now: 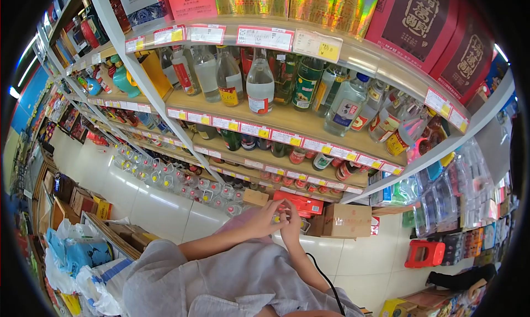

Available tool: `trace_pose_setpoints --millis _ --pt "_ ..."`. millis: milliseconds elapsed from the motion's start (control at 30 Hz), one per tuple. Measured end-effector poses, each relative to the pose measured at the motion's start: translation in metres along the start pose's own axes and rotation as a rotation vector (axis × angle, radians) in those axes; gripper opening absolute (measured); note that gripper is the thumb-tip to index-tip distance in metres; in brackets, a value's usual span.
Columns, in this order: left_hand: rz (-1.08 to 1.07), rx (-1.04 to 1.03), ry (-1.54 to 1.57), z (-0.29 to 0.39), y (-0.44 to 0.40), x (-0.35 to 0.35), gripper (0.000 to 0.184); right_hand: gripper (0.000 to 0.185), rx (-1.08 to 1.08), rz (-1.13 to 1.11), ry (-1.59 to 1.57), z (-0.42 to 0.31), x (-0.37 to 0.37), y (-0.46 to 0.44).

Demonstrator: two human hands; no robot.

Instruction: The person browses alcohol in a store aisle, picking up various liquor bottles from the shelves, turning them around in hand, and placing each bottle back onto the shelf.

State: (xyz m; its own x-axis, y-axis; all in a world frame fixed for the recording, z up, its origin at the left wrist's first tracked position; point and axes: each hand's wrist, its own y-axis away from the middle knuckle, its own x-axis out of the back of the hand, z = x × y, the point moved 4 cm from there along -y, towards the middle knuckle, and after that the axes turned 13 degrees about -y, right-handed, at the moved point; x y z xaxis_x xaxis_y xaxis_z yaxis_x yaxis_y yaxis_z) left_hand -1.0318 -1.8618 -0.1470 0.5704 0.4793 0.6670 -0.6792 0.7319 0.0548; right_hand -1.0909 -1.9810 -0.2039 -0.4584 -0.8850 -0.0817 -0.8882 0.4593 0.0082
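Observation:
Low in front of my body, my left hand and my right hand meet at the fingertips. Their fingers are bent and close together; whether anything small is between them cannot be made out. Just beyond them lies a red box on the lower level, beside a brown carton. Above, a wooden shelf holds several glass bottles, among them a clear bottle with a white and red label and a green bottle.
Large plastic jugs line the floor under the shelves. Gift boxes fill the top shelf. A red stool is at the right, near a person's dark sleeve. Plastic bags and cartons stand at the left.

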Motion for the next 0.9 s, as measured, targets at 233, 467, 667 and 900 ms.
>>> trace_pose_setpoints --millis 233,467,667,900 --pt "-0.032 -0.017 0.042 0.002 -0.001 -0.005 0.082 0.037 0.025 0.023 -0.005 -0.002 0.003 0.003" --pt "-0.022 -0.041 0.023 -0.003 0.004 -0.007 0.082 0.037 0.016 -0.003 -0.003 0.002 0.0 0.007" --pt "-0.007 -0.047 -0.029 -0.004 0.006 -0.005 0.082 0.037 -0.001 0.005 0.004 0.009 -0.003 0.006" --pt "-0.021 -0.077 -0.006 -0.003 0.006 -0.006 0.082 0.039 -0.005 0.016 -0.03 0.006 -0.002 0.009"
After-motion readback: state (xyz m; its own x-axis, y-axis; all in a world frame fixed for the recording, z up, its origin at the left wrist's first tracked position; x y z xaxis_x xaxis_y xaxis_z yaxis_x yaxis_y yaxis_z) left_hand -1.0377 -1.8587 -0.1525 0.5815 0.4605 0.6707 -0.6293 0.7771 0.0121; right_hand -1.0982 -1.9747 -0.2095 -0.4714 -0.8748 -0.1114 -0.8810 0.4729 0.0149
